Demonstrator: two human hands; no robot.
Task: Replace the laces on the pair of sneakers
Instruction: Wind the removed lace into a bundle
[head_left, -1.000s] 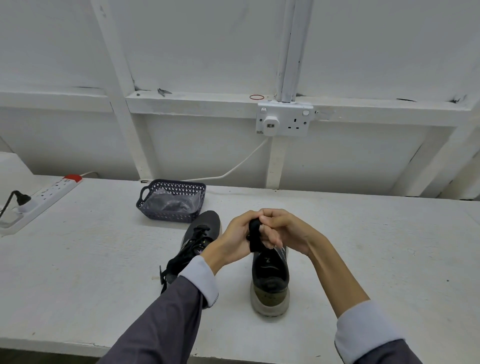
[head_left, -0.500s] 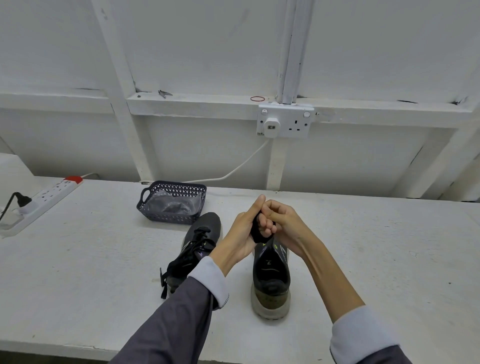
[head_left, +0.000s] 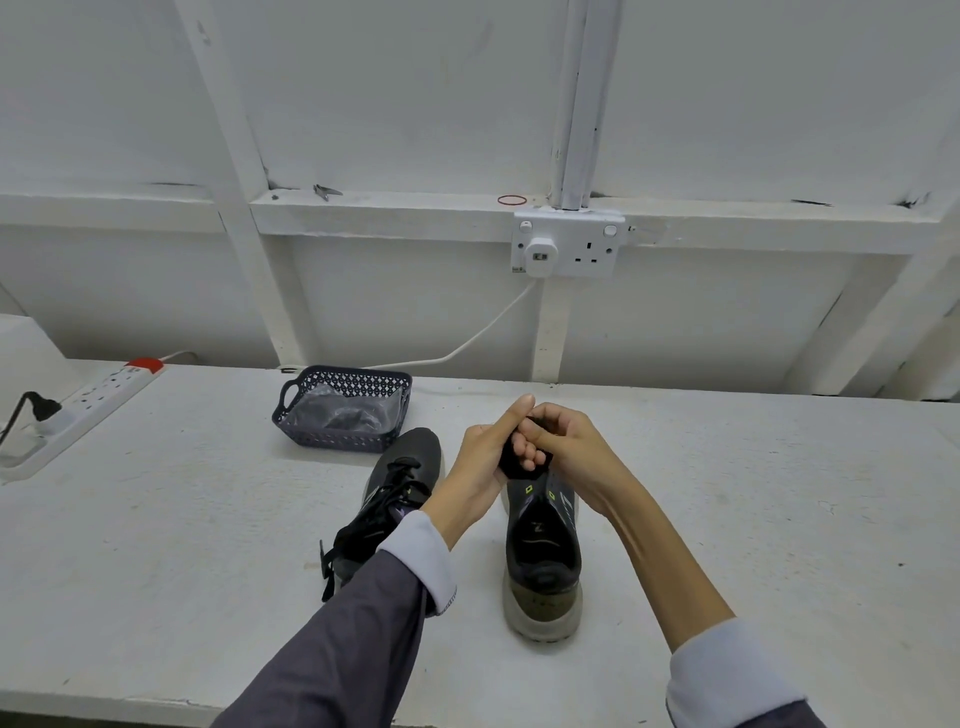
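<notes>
Both hands are meeting over the toe end of the shoe (head_left: 543, 561), which is standing near the middle of the bench (head_left: 727, 519), heel toward the front edge, its eyelets apparently bare. The left hand (head_left: 480, 457) and right hand (head_left: 571, 452) are together gripping a black piece (head_left: 519, 467). The right fingers (head_left: 527, 447) are curling round it and the left thumb is lying straight along it. Whether it is the tongue or a bunched lace I cannot tell. The other shoe (head_left: 395, 493), apparently laced, is lying just beside it toward the left edge, in front of the basket (head_left: 291, 415) near the back edge. To do this step well, I judge the person is needing to pull the piece straight up and clear, keeping the shoe flat on the bench. A sideways tug is risking tipping it onto its neighbour.
</notes>
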